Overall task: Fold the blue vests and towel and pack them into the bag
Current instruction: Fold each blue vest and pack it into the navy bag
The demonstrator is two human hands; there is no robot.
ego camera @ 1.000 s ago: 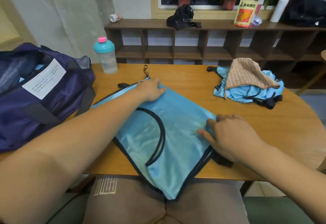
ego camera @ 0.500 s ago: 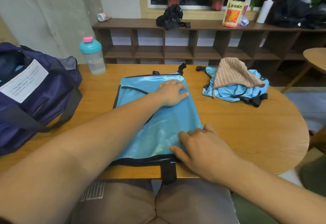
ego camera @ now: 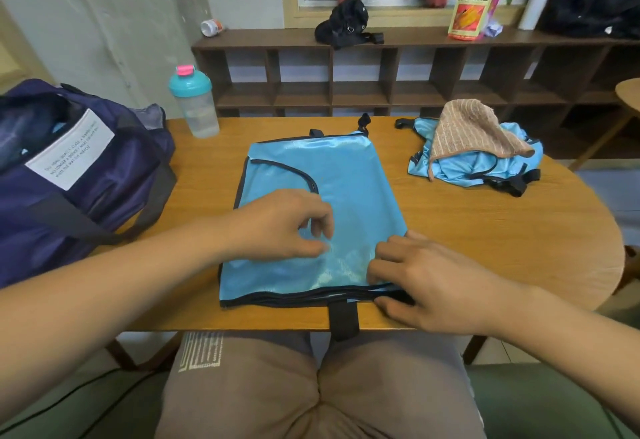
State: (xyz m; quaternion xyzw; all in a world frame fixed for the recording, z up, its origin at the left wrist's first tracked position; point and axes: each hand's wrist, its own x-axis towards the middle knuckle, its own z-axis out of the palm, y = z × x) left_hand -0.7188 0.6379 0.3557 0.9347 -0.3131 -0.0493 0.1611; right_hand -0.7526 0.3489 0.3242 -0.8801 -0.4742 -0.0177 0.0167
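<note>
A shiny blue vest (ego camera: 332, 193) with black trim lies flat and squared in the middle of the wooden table (ego camera: 485, 231). One black strap (ego camera: 343, 319) hangs over the near edge. My left hand (ego camera: 280, 224) hovers over the vest's near half with curled fingers, thumb and forefinger close together. My right hand (ego camera: 426, 283) grips the vest's near right corner, thumb under the hem. A second blue vest (ego camera: 485, 165) lies crumpled at the far right, with a tan striped towel (ego camera: 474, 134) draped on it. The open purple bag (ego camera: 79, 175) sits at the left.
A teal-lidded shaker bottle (ego camera: 195, 103) stands at the table's far left beside the bag. Behind the table runs a low dark shelf (ego camera: 398, 68) with a black pouch, a packet and a pump bottle on top. A second round table's edge (ego camera: 628, 96) shows at right.
The vest went from lying diagonal over the table edge to lying square on the table. My left hand drew back from its far part to its near half, and my right hand took the near corner.
</note>
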